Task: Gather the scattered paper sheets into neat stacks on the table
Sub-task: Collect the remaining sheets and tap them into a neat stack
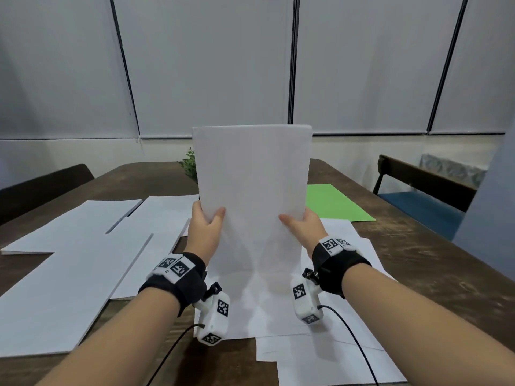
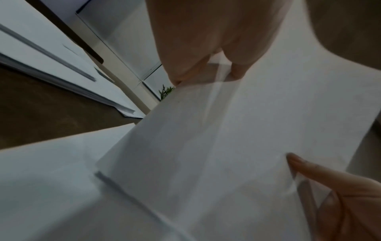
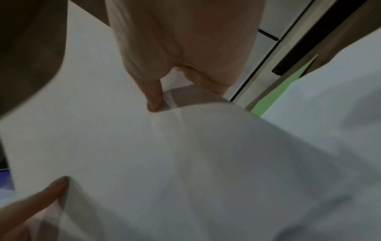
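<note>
- Two hands hold one sheaf of white sheets (image 1: 252,190) upright in the head view: the left hand (image 1: 204,229) grips its left edge and the right hand (image 1: 302,229) its right edge, each thumb on the near face and the fingers behind, clamped on the paper. The sheaf's long axis runs from 6 to 12 o'clock, its top edge toward 12, its bottom edge hidden low between the wrists over the loose sheets (image 1: 320,355) lying on the counter (image 1: 418,274).
- More white paper (image 1: 69,274) lies flat at 9 o'clock, and a green sheet (image 1: 331,203) at 2 o'clock.
- Left wrist view: the thumb (image 2: 305,164) presses the near face and the fingers (image 2: 198,65) show through the thin paper behind. Risk, as I judge it: the upper half is unsupported, so it may flop toward 12 o'clock and fan the sheets out.
- Right wrist view: the thumb (image 3: 51,189) and fingers (image 3: 154,97) pinch the same sheaf, which bows between them. A squeeze that is too hard may crease it; a loose one may let inner sheets slide down unevenly onto the papers beneath, disturbing them.
</note>
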`<state>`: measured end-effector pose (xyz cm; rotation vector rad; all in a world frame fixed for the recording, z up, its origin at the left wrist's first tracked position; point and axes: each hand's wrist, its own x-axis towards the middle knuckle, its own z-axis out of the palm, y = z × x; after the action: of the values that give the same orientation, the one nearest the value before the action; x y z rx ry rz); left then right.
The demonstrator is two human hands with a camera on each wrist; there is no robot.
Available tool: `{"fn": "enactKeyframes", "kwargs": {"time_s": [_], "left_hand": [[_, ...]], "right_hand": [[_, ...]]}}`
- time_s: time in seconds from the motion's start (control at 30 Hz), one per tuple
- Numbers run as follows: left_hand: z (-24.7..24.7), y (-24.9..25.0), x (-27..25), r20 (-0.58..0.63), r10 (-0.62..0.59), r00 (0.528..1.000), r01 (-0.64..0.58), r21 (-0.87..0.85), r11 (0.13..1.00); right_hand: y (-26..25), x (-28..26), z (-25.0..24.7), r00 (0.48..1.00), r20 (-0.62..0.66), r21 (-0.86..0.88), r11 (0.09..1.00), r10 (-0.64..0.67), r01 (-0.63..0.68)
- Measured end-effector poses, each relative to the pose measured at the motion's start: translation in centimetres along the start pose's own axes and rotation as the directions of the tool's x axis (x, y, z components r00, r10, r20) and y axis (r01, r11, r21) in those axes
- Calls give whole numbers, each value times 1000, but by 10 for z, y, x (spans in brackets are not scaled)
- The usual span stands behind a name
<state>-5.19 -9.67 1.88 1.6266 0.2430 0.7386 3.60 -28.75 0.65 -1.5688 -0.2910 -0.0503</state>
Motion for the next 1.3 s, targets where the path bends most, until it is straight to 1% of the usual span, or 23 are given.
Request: {"fn": "enactKeyframes", "kwargs": {"time_s": [0.07, 0.13, 0.2, 0.23, 0.27, 0.3, 0.33, 0.37, 0.4, 0.43, 0.47, 0.5, 0.57, 0.63, 0.7, 0.73, 0.8, 0.87, 0.93, 1.03, 1.1, 1.2, 1.3], "left_hand": [[1, 5, 3, 5, -13, 1000, 13, -25, 1000], [2, 6, 8, 35, -67, 997, 68, -16, 998], [-2, -3, 14, 64, -181, 981, 174, 92, 980], [-6, -9, 15, 75, -267, 961, 248, 203, 947], [-11, -18, 16, 76, -367, 927, 320, 347, 881], [-15, -26, 16, 54, -467, 883, 376, 514, 771], [-18, -34, 15, 19, -542, 840, 393, 667, 633], [-20, -39, 13, -12, -581, 813, 370, 782, 502], [-20, -43, 9, -27, -594, 804, 324, 857, 400], [-18, -45, 6, -20, -599, 801, 272, 903, 333], [-17, -44, 2, 10, -601, 799, 217, 928, 304], [-14, -44, 1, 32, -621, 783, 186, 940, 284], [-9, -46, 1, 80, -645, 760, 140, 949, 283], [-6, -47, 2, 118, -650, 751, 85, 959, 271], [-5, -47, 3, 99, -632, 769, 78, 966, 245], [-5, -50, 5, 97, -636, 765, 76, 968, 238], [-9, -53, 7, 75, -652, 754, 99, 969, 226], [-11, -52, 6, 32, -643, 765, 106, 979, 175], [-12, -53, 8, 34, -641, 767, 97, 981, 168], [-11, -51, 10, 73, -627, 775, 83, 973, 216], [-10, -52, 11, 90, -629, 772, 52, 978, 204], [-12, -56, 9, 32, -654, 755, 105, 980, 169], [-12, -62, 10, -10, -625, 781, 159, 970, 184]], "right_hand": [[-12, 0, -4, 998, -26, -14, 998, -64, 63], [-21, 4, -12, 997, -37, -32, 997, -74, 73], [-19, 8, -25, 999, -41, -126, 992, -18, 13], [-15, 8, -31, 998, -50, -191, 981, 27, -36], [-9, 6, -39, 994, -65, -260, 961, 82, -96], [-1, 5, -47, 989, -74, -333, 932, 124, -142], [7, 1, -55, 979, -82, -452, 868, 188, -205], [18, -1, -62, 962, -91, -560, 786, 257, -263], [25, -7, -68, 942, -96, -659, 689, 322, -303], [32, -9, -72, 918, -96, -695, 635, 384, -338], [35, -10, -75, 897, -97, -697, 614, 430, -370], [39, -9, -76, 888, -94, -702, 603, 450, -380], [37, -8, -74, 871, -126, -766, 512, 474, -389], [36, -4, -71, 888, -134, -807, 472, 439, -356], [42, 0, -69, 902, -94, -866, 412, 420, -282], [44, 0, -69, 899, -92, -887, 376, 428, -269], [47, 4, -70, 879, -98, -905, 325, 467, -273], [48, 7, -71, 859, -101, -921, 279, 502, -271], [48, 8, -72, 847, -95, -936, 242, 523, -255], [49, 10, -72, 838, -107, -947, 204, 535, -250], [49, 10, -72, 841, -100, -951, 198, 532, -239], [48, 9, -72, 840, -106, -951, 191, 532, -241], [49, 10, -71, 844, -113, -951, 189, 524, -244]]}}
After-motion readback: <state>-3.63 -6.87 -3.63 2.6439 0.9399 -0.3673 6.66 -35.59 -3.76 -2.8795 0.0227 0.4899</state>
